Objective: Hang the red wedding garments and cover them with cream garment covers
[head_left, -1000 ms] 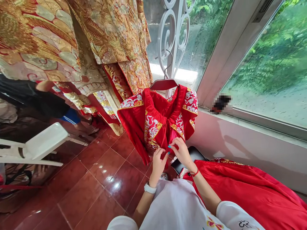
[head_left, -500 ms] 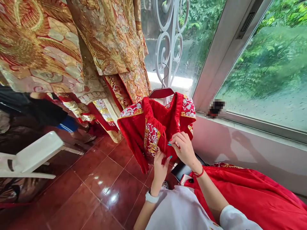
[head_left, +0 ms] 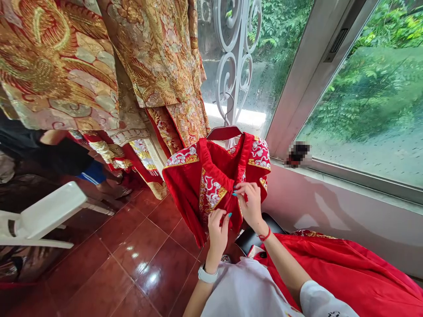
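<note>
A red embroidered jacket (head_left: 185, 185) with silver and gold patterns hangs in front of me on a hanger (head_left: 224, 132). My right hand (head_left: 250, 203) is closed in a pinch on the jacket's front edge, just under the collar. Lower and to the left, my left hand (head_left: 218, 229) has its fingers bent and closed at the same front opening, below the embroidered panel. Its fingertips partly hide the cloth between them. The two front edges meet near my right fingertips.
Gold and red embroidered garments (head_left: 158, 57) hang at the left. Red cloth (head_left: 330, 264) spreads beside me on the right, near a dark seat (head_left: 246, 240). A white plastic chair (head_left: 53, 207) and a person in dark clothing (head_left: 66, 154) are at the left. A window (head_left: 370, 110) is behind.
My right hand has moved slightly left, bringing the right front edge of the jacket against the left one at the collar. My left hand has shifted slightly left.
</note>
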Available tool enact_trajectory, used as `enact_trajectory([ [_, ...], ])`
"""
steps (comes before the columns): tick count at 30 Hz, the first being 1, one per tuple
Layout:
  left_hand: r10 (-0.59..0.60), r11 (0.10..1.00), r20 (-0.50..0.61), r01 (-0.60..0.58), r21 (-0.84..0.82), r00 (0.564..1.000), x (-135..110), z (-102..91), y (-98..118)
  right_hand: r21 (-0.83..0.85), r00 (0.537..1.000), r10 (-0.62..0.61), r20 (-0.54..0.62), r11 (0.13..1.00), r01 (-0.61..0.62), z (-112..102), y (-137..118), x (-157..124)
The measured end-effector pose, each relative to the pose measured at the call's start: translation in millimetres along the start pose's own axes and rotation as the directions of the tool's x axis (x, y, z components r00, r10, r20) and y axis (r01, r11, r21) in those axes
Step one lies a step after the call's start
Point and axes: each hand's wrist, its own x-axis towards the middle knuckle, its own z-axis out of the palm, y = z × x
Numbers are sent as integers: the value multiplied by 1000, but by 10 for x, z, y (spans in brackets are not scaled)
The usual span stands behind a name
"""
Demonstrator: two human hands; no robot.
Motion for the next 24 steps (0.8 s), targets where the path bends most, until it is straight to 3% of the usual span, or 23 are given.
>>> enact_trajectory([
  [4,-18,998,-19,17,-61,1000,78,-5,39,70,1000,-30,2,997,30,-40,-84,181],
  [11,-121,978,98,135,-156,988,17,31,34,256,992,70,-101,966,-42,234,68,-121],
  [16,-104,989,67,110,-103,992,73,-6,1,75,996,-55,68,996,50,181,93,189],
  [19,-79,995,60,82,-64,995,136,-42,3,-34,995,-50,87,998,53,91,87,383],
  [21,-67,995,74,72,-68,995,164,-48,21,-14,996,-35,78,999,37,56,83,456],
  [24,-117,982,126,134,-136,985,171,-46,48,61,986,-46,162,997,37,36,78,499],
])
